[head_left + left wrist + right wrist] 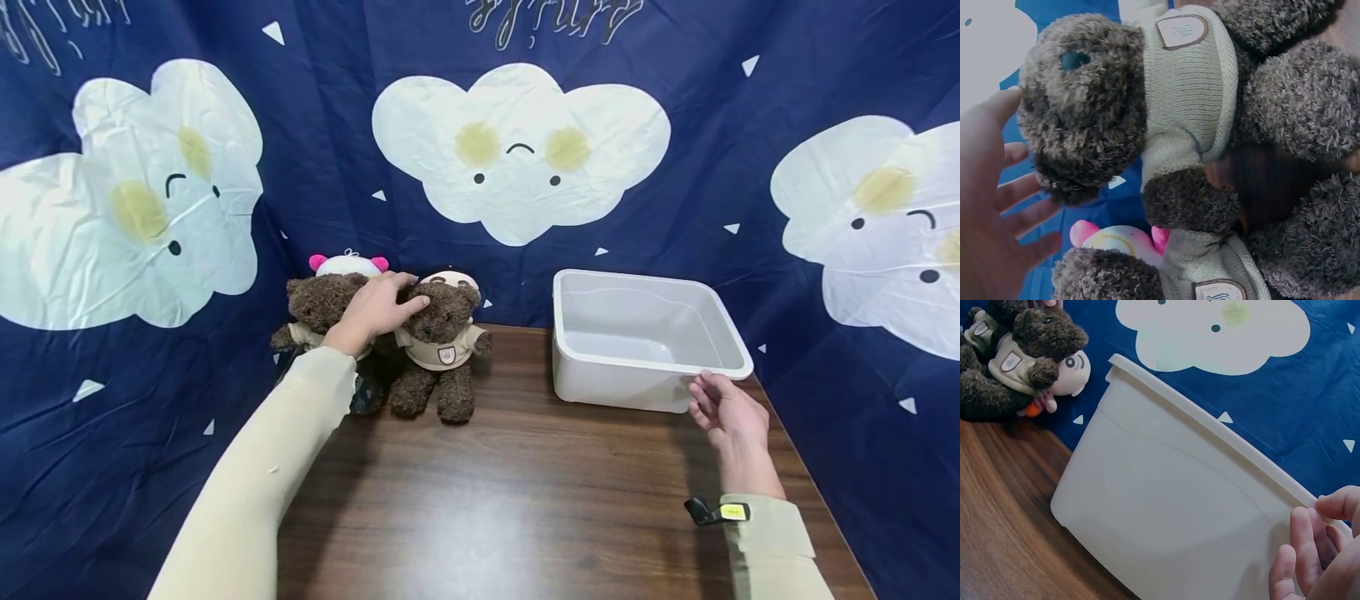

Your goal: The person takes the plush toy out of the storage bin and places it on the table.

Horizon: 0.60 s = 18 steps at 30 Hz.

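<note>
My left hand (378,307) is at the head of the right-hand brown teddy bear (435,312), which sits upright in a beige sweater with a badge. The left wrist view shows the fingers spread around the top of this bear's head (1085,106), thumb on one side, not curled round it. At the far right, my right hand (731,412) pinches the front rim of a light grey plastic bin (622,383) near its right corner. In the right wrist view, the thumb (1338,503) lies on the rim with the fingers bent below it.
A second brown teddy bear (318,302) in a like sweater sits at the left, partly behind my left arm. Behind the bears, a white toy with pink ears (348,265) and a light-faced doll (1074,374) show in part. A blue cloud-print cloth (517,275) encloses the wooden table (525,483).
</note>
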Each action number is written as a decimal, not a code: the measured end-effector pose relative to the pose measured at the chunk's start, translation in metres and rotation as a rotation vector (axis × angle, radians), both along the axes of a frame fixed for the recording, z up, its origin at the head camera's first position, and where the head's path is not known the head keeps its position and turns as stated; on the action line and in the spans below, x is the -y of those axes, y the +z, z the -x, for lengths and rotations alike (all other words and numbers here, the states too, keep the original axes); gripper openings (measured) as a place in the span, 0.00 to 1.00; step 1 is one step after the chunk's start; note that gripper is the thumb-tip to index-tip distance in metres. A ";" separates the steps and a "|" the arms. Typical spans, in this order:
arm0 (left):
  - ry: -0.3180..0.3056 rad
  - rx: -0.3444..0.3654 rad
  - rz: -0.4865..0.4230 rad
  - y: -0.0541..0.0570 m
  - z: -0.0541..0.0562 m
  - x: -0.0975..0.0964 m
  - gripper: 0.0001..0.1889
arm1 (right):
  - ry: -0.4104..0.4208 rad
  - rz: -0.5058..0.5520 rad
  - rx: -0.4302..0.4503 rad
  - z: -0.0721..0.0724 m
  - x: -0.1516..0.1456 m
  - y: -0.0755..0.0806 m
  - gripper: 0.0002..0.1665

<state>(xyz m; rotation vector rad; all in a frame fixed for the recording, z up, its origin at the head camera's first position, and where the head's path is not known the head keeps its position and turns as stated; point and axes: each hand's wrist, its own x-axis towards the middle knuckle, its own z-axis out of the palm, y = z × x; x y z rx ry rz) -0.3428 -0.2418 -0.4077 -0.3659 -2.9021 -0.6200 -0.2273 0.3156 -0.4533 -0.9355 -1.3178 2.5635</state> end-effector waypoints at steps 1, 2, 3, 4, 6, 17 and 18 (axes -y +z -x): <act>-0.001 -0.009 -0.009 0.001 -0.001 0.001 0.35 | -0.004 0.005 0.004 0.000 0.000 0.000 0.10; 0.000 -0.016 -0.018 0.002 -0.003 0.002 0.35 | -0.009 0.010 0.009 0.000 0.000 0.000 0.10; 0.002 -0.022 -0.025 0.003 -0.005 0.004 0.35 | -0.012 0.015 0.013 0.000 -0.001 0.000 0.10; 0.005 -0.035 -0.032 0.004 -0.007 0.006 0.36 | -0.013 0.018 0.014 0.000 -0.001 0.000 0.10; 0.009 -0.064 -0.046 0.007 -0.012 0.010 0.36 | -0.013 0.020 0.014 0.001 -0.001 0.000 0.09; -0.024 -0.230 -0.063 0.007 -0.073 0.023 0.33 | 0.127 -0.351 -0.028 -0.007 0.000 -0.009 0.06; -0.028 -0.234 -0.058 0.005 -0.080 0.022 0.33 | 0.150 -0.435 -0.039 -0.009 0.000 -0.008 0.06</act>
